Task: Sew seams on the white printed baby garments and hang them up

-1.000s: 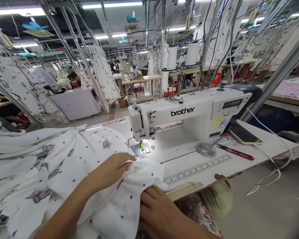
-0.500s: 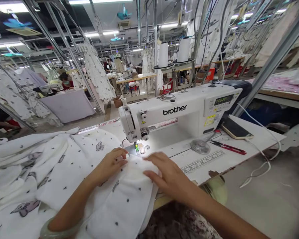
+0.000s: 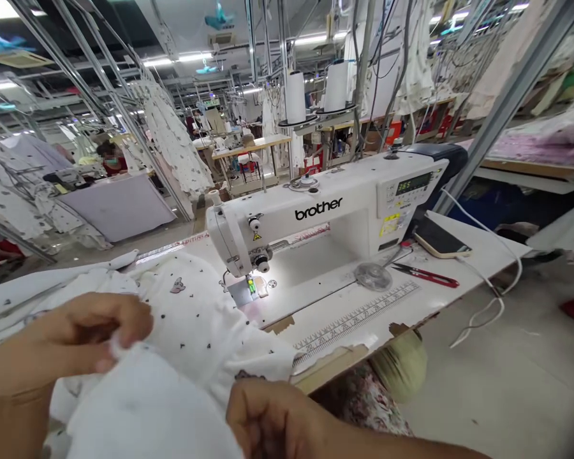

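Left hand (image 3: 88,328): nearly closed, thumb and fingers pinching cloth (image 3: 146,401). Right hand (image 3: 277,414): curled at cloth's edge, can't tell if gripping. Cloth bunched between hands; machine (image 3: 356,194) beyond them on tabletop (image 3: 492,247).

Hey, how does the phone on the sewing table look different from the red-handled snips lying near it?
The phone is a broad slab, while the thread snips are slim and elongated. The phone has a dark screen and a pale rim; the snips have red handles and dark blades. The phone lies farther from the table's near edge than the snips. Both rest on the white tabletop.
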`<action>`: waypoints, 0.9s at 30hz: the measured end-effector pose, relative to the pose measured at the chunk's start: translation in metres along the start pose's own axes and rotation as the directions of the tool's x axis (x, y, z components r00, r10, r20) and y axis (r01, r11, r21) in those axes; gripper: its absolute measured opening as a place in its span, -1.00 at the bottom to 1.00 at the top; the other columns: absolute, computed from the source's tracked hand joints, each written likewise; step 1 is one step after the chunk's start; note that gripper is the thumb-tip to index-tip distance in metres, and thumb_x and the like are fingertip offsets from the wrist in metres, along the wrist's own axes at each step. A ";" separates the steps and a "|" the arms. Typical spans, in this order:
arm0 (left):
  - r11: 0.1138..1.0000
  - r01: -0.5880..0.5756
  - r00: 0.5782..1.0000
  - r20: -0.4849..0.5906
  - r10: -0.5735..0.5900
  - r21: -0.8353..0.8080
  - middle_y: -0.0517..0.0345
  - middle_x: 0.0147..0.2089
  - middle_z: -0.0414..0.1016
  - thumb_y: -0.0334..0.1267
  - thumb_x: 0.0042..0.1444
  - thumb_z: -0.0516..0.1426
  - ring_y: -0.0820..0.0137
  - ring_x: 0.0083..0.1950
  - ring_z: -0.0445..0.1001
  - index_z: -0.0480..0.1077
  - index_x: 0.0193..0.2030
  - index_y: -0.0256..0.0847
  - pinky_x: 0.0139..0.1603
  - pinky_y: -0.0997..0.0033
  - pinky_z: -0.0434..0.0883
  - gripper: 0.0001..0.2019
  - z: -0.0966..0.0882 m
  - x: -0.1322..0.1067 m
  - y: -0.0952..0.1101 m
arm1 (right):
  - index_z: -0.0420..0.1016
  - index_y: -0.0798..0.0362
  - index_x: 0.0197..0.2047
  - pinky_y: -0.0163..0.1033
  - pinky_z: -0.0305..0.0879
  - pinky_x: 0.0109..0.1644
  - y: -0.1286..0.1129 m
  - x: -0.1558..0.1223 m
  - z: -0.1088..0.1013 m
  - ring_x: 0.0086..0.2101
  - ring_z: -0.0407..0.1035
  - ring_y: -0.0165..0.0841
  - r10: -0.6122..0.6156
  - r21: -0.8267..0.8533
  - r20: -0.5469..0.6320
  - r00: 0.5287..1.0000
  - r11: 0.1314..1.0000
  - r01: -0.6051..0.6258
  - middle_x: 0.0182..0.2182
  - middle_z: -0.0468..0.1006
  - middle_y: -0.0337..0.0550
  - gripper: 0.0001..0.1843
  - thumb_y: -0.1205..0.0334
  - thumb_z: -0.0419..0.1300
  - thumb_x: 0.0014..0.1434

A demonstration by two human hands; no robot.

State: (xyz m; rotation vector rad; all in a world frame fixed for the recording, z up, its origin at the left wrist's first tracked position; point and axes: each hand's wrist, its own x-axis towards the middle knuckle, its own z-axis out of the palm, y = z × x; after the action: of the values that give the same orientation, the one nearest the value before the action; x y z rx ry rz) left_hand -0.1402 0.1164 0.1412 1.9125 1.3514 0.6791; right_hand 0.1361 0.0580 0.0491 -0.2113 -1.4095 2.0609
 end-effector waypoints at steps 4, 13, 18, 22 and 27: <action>0.975 0.115 0.903 0.390 -0.182 0.188 0.22 -0.41 0.42 -0.14 0.05 0.17 0.40 -0.39 0.35 0.45 -0.36 -0.15 -0.40 0.47 0.28 -0.86 0.047 0.046 -0.004 | 0.30 0.00 0.12 -0.37 0.28 -0.32 0.027 -0.012 -0.023 -0.46 0.30 -0.45 -0.156 -0.658 -0.199 0.968 0.753 -0.014 -0.36 0.46 -0.23 -0.55 0.19 0.15 0.14; 0.957 -0.093 0.969 0.247 0.024 0.273 0.10 0.03 0.41 -0.31 0.10 0.08 0.22 0.14 0.31 0.33 -0.36 -0.13 0.16 0.22 0.29 -0.96 0.107 0.067 -0.049 | 0.44 0.07 0.13 -0.20 0.30 0.08 0.047 -0.045 -0.050 -0.04 0.43 -0.27 -0.268 -0.891 -0.321 0.908 0.410 -0.193 -0.06 0.56 -0.04 -0.57 0.31 0.01 0.22; 0.892 -0.110 0.980 0.196 0.025 0.438 0.15 -0.17 0.44 -0.29 0.17 0.06 0.22 -0.07 0.37 0.32 -0.22 -0.11 0.04 0.12 0.29 -0.94 0.113 0.061 -0.053 | 0.57 -0.07 -0.14 -0.20 0.29 -0.10 0.015 -0.031 -0.044 -0.25 0.45 -0.28 -0.003 -0.821 -0.457 0.890 0.386 -0.420 -0.31 0.58 -0.22 -0.79 0.20 0.10 0.29; 0.880 -0.154 0.978 0.196 0.071 0.450 0.20 -0.31 0.41 -0.28 0.23 0.00 0.29 -0.23 0.35 0.24 -0.35 -0.14 0.10 0.07 0.24 -0.88 0.110 0.058 -0.048 | 0.55 0.01 -0.32 -0.18 0.25 -0.14 -0.010 -0.010 -0.049 -0.24 0.39 -0.25 -0.058 -0.863 -0.459 0.887 0.268 -0.429 -0.30 0.51 -0.17 -0.77 0.04 0.22 0.25; 0.916 -0.212 0.976 0.122 0.181 0.341 0.24 -0.35 0.34 -0.15 0.32 -0.04 0.35 -0.26 0.33 0.24 -0.31 -0.14 0.07 0.18 0.26 -0.80 0.089 0.047 -0.032 | 0.25 0.03 0.25 -0.11 0.17 0.14 -0.016 0.032 -0.054 0.10 0.24 -0.15 -0.278 -0.889 -0.360 0.890 0.391 -0.238 0.11 0.37 -0.02 -0.32 -0.04 0.32 0.16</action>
State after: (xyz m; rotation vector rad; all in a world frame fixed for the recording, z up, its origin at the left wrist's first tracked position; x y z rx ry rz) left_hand -0.0777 0.1476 0.0614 2.3616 1.3026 0.4603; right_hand 0.1417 0.1221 0.0476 -1.0731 -2.0470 0.8009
